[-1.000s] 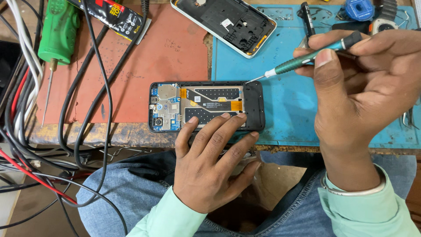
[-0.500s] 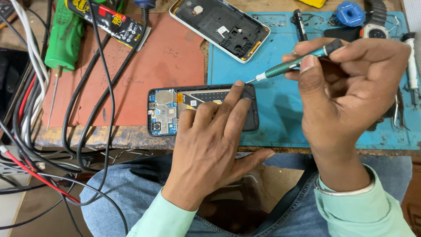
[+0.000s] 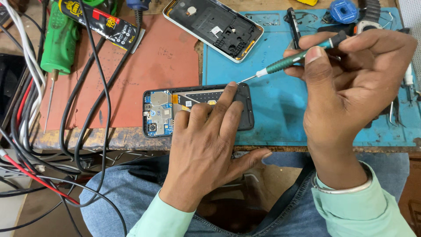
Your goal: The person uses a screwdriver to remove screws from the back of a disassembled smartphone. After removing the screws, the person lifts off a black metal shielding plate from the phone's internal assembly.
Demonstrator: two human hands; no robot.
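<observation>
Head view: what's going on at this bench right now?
A person is working on an opened phone that lies across the edge of a red mat and a blue mat. The left hand presses flat on the phone, fingers over its lower half. The right hand holds a green-handled screwdriver, tip at the phone's top right edge. A separate back cover lies further up the bench.
</observation>
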